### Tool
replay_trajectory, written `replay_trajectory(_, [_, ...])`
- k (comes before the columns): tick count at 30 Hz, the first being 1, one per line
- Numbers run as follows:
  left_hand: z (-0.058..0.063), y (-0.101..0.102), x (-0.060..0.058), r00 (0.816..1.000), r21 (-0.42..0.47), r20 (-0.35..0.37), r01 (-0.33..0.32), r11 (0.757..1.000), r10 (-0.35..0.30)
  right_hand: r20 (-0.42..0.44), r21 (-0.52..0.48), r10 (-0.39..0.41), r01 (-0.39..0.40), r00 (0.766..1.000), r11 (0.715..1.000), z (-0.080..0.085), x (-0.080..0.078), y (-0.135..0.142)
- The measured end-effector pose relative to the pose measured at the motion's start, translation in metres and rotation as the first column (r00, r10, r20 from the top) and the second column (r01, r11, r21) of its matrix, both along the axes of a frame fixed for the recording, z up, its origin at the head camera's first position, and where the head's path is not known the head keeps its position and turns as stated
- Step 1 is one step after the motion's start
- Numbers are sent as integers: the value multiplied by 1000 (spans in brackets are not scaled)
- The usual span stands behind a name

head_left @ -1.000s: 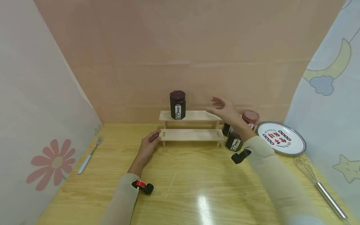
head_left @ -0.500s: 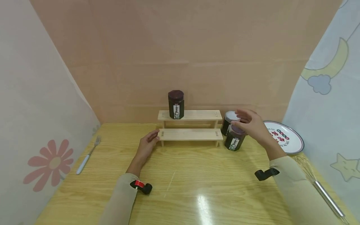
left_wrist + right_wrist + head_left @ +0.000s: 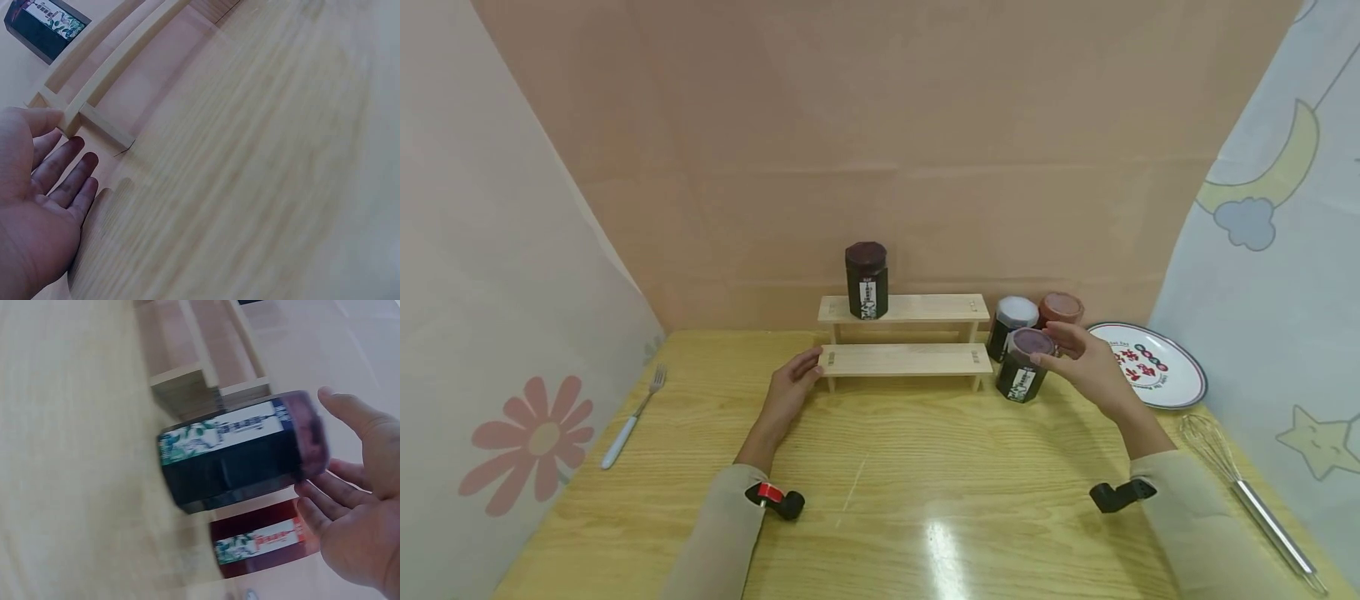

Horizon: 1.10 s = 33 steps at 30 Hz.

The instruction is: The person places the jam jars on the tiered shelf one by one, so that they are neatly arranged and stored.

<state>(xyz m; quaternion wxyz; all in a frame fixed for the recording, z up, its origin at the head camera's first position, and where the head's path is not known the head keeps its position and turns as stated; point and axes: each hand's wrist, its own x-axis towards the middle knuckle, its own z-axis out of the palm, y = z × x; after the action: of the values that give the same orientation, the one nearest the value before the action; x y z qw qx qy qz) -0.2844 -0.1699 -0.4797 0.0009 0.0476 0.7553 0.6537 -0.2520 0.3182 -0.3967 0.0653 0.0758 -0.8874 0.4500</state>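
My left hand pinches the left end of the lower board of a two-step wooden rack. In the left wrist view its thumb lies against the board's corner, and the other fingers extend below. My right hand is beside a dark jar with a purple lid, standing at the rack's right end. The right wrist view has the thumb and fingers on either side of that lid, the thumb apart from it. Another dark jar stands on the upper board's left part.
Behind the purple-lidded jar stand a white-lidded jar and a jar with a reddish lid. A printed plate and a whisk lie at the right. A fork lies at the left.
My right hand has moved from above the upper board rightward and down to the purple-lidded jar. The left hand has stayed at the rack's end.
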Motion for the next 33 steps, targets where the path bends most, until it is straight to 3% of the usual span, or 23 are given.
replay_trajectory(9, [1, 1, 2, 1000, 16, 14, 4, 1000, -4, -19, -93, 19, -21, 1000, 995, -25, -6, -3])
replay_trajectory(18, [1, 0, 1, 1000, 14, 15, -1, 1000, 1, -9, -188, 63, -63, 998, 980, -31, -10, -3])
replay_trajectory(26, [0, 1, -1, 1000, 34, 29, -9, 999, 8, -7, -224, 35, -36, 999, 974, -32, -10, -3])
replay_trajectory(33, [0, 0, -1, 1000, 37, 31, -6, 999, 4, 8, -367, 55, -49, 998, 929, -34, -11, -4])
